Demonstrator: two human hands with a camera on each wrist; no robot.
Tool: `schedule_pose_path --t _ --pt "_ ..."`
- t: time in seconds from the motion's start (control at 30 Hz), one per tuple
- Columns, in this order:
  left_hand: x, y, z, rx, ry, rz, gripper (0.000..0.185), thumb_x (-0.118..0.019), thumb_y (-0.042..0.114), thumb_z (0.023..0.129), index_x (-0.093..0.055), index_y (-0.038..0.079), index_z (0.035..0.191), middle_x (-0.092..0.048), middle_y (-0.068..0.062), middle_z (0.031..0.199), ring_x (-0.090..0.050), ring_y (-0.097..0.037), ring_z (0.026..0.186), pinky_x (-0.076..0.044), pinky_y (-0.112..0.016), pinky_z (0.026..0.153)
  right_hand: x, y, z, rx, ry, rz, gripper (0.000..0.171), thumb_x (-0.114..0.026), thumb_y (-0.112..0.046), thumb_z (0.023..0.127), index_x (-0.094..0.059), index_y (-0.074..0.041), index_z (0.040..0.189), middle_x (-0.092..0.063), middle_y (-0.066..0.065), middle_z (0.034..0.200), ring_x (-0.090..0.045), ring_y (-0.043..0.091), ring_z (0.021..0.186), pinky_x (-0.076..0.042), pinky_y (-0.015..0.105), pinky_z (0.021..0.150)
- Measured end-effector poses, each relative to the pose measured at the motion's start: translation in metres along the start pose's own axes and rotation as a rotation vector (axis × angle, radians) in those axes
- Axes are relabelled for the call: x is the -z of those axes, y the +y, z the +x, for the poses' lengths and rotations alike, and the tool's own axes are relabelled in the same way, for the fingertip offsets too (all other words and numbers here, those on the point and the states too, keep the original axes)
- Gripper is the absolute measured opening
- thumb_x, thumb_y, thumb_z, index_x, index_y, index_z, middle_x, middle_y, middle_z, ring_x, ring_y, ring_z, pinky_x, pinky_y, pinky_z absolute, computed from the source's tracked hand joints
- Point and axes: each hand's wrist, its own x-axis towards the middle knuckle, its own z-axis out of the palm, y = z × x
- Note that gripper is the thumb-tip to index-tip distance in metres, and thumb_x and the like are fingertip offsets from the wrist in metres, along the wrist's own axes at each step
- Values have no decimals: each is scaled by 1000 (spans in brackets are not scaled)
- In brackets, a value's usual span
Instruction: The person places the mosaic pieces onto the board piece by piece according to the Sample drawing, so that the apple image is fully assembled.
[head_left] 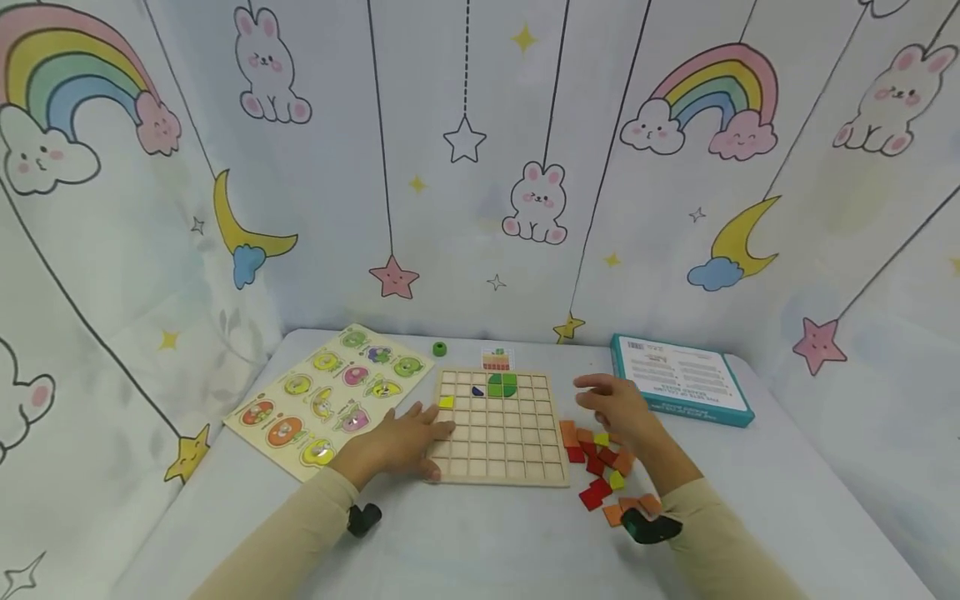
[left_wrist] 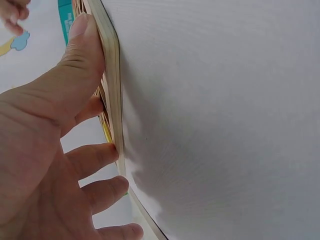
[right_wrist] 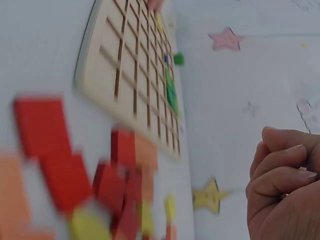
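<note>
A wooden grid board [head_left: 498,454] lies on the table in front of me. It carries green tiles [head_left: 502,385], a small blue piece [head_left: 477,391] and a yellow tile [head_left: 446,402]. My left hand [head_left: 405,437] rests on the board's left front corner. In the left wrist view its thumb [left_wrist: 80,60] presses against the board's edge [left_wrist: 112,75] and the fingers lie on the grid. My right hand [head_left: 618,412] hovers over a pile of red, orange and yellow tiles [head_left: 600,467] to the right of the board. Its fingers [right_wrist: 285,170] are curled, and no tile shows in them.
A fruit peg puzzle [head_left: 330,400] lies left of the board. A teal box [head_left: 682,379] sits at the back right. A green ring [head_left: 439,348] and a small picture card [head_left: 496,360] lie behind the board. Printed curtains close off all sides.
</note>
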Motion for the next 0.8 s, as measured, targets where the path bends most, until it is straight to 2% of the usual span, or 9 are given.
schedule_pose_path --t 0.1,0.2,0.27,0.4,0.5,0.57,0.8 --pt "3 0 0 3 -3 -6 80 -80 46 83 -48 28 153 -28 -12 167 -19 -40 155 -16 -70 120 31 16 -12 -31 40 -9 46 -64 -27 101 -55 -10 143 -57 12 109 -47 18 69 -41 21 54" --pt "5 -1 -1 5 -3 -16 80 -81 45 83 -48 26 153 -28 -13 167 -19 -40 155 -16 -71 120 54 36 -20 -52 61 14 50 -63 -27 102 -51 -6 146 -56 11 105 -47 16 66 -39 20 53" --pt "6 -1 -2 9 -4 -18 80 -82 45 82 -49 26 153 -28 -14 167 -19 -40 155 -16 -71 120 64 50 -23 -66 60 45 52 -62 -26 103 -48 -3 148 -56 7 101 -46 14 66 -38 19 52" --pt "7 -1 -3 8 -4 -22 80 -82 44 81 -50 26 152 -28 -15 166 -20 -40 155 -16 -70 120 75 69 -23 -110 64 182 55 -62 -27 103 -46 -3 149 -56 1 98 -45 10 66 -36 17 51" --pt "7 0 -3 7 -6 -35 80 -82 44 81 -50 25 152 -28 -15 166 -20 -39 155 -15 -70 120 76 71 -17 -144 80 271 56 -62 -26 103 -44 -4 151 -56 -2 92 -44 8 64 -34 17 50" --pt "7 0 -3 9 -6 -41 80 -83 43 81 -50 25 152 -28 -15 166 -20 -39 155 -15 -70 120 71 68 -8 -156 82 294 57 -62 -26 103 -43 -4 152 -55 -3 90 -44 8 63 -33 16 50" --pt "1 0 0 -15 -7 -43 81 -83 44 81 -50 26 152 -29 -15 166 -21 -39 155 -16 -71 120 36 56 31 -232 132 352 55 -66 -25 101 -49 -6 150 -59 -2 87 -42 10 60 -32 17 49"
